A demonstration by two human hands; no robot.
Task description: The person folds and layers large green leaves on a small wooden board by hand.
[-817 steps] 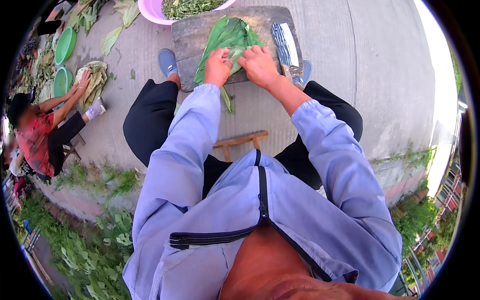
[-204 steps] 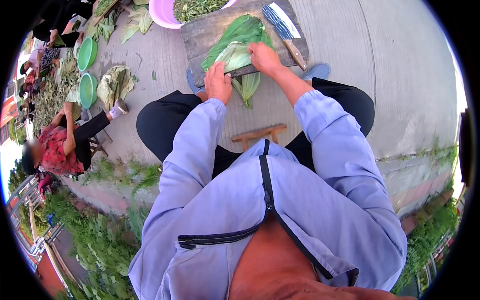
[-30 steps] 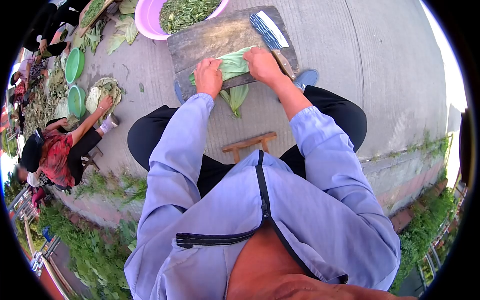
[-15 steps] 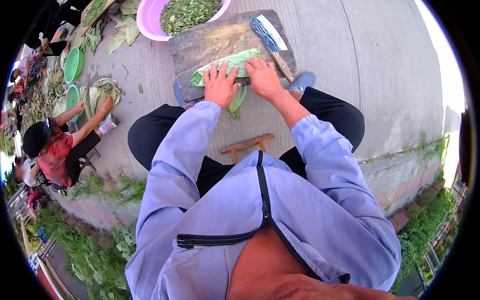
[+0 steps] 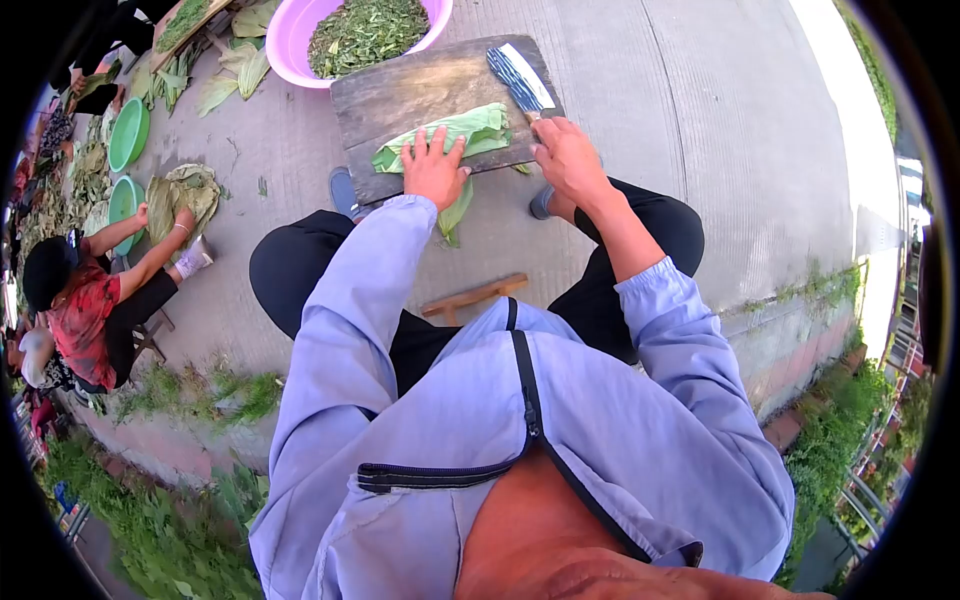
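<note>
A folded bundle of broad green leaves (image 5: 485, 124) lies across the worn wooden cutting board (image 5: 395, 105). My left hand (image 5: 434, 172) rests flat on the bundle with its fingers spread. At the board's right side, my right hand (image 5: 572, 160) is closed around the handle of a cleaver (image 5: 522, 80); most of the handle is hidden under the fingers. The cleaver's blade, dark-patterned with a bright edge, lies on the board and points away from me. One leaf (image 5: 455, 215) hangs off the near edge of the board, below my left hand.
Beyond the board stands a pink basin (image 5: 283, 50) of chopped greens. Loose leaves (image 5: 240, 70) lie on the concrete at the back left. A seated person (image 5: 90, 310) at the left handles large leaves near two green basins (image 5: 128, 135). A wooden stool (image 5: 475, 295) shows between my legs.
My right hand has left the leaf bundle, moved right and closed on the cleaver's handle. My left hand stays on the leaves. The whole view has shifted slightly.
</note>
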